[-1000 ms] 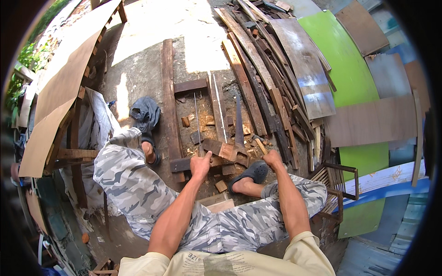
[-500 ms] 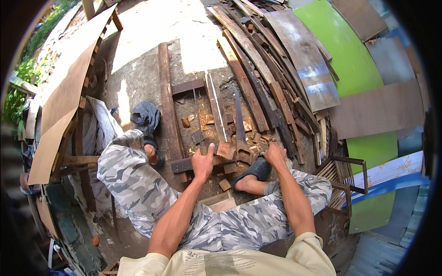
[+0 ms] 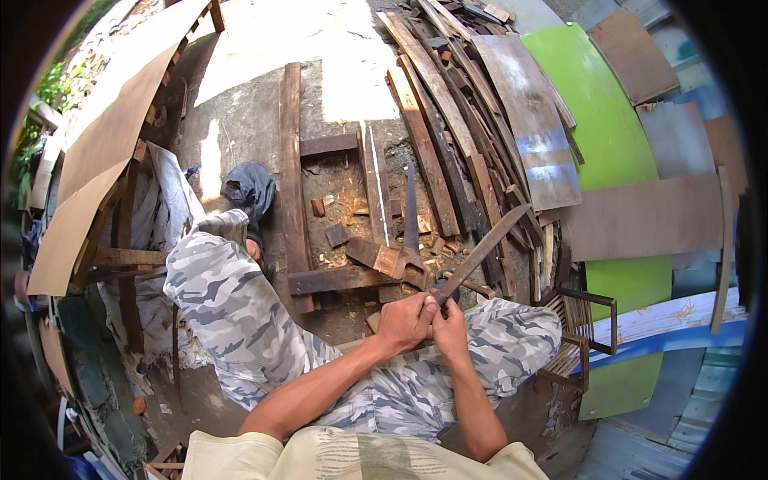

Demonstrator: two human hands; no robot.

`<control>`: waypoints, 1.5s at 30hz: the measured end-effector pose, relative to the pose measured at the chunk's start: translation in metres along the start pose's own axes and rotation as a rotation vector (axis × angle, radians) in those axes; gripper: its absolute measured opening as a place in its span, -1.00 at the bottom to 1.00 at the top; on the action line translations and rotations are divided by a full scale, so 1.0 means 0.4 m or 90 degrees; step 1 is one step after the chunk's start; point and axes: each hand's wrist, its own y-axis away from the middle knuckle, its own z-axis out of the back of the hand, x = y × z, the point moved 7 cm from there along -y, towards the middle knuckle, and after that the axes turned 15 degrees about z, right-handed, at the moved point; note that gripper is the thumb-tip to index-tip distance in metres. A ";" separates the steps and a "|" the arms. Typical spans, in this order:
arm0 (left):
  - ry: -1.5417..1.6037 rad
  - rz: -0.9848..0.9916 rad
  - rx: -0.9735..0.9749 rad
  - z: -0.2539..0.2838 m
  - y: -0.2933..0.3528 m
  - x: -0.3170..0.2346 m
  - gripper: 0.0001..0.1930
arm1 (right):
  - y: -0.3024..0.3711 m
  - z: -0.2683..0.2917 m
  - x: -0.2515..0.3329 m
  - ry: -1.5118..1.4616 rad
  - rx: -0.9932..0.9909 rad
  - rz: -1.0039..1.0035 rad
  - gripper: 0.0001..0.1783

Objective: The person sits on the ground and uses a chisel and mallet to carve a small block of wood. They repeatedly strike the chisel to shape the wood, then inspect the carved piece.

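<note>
My left hand [image 3: 402,322] and my right hand [image 3: 450,330] meet in front of my lap, both closed at the handle end of a machete [image 3: 488,246]. Its dark blade slants up and to the right; the fingers hide the grip. Just beyond the hands, a wooden block [image 3: 374,256] with a pale cut end rests on a dark crosspiece [image 3: 334,280]. A handsaw [image 3: 411,212] lies beside it, blade pointing away. To the right, a tool's wooden handle [image 3: 474,286] shows partly behind the machete; its head is hidden.
Long boards frame the work spot, one dark plank [image 3: 292,168] at left and a white-striped board [image 3: 374,184] in the middle. Wood chips litter the ground. Stacked timber [image 3: 472,144] and a small slatted rack [image 3: 588,324] stand right; a plywood-topped table [image 3: 112,144] stands left.
My hands have come together on the machete, which stood nearly edge-on by my left hand before. My right hand has moved left and nearer. The blade now slants right.
</note>
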 end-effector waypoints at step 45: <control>0.559 0.236 0.250 0.083 -0.060 0.105 -0.44 | -0.050 -0.076 0.110 -0.329 -0.153 0.176 -0.59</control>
